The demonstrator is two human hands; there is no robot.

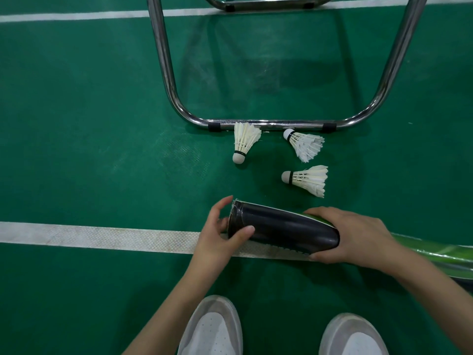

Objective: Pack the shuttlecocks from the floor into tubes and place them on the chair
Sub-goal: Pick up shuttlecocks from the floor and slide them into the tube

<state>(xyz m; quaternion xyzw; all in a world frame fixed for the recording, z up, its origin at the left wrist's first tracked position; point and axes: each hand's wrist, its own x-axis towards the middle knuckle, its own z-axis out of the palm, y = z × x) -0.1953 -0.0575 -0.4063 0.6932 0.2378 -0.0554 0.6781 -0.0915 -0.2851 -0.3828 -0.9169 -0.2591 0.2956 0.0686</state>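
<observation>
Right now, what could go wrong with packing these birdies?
The black tube lies sideways between the left hand and the right hand, so shuttlecocks pushed in might slide back out. Three shuttlecocks lie near the shoes; a step could crush their feathers.

Left hand (222, 234) curled, thumb forward; right hand (350, 237) wrapped, apparently gripping firmly.

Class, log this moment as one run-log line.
hands: left hand at open end, right hand gripping black cardboard tube | floor: three white feather shuttlecocks unpacked | chrome chair frame beyond
</observation>
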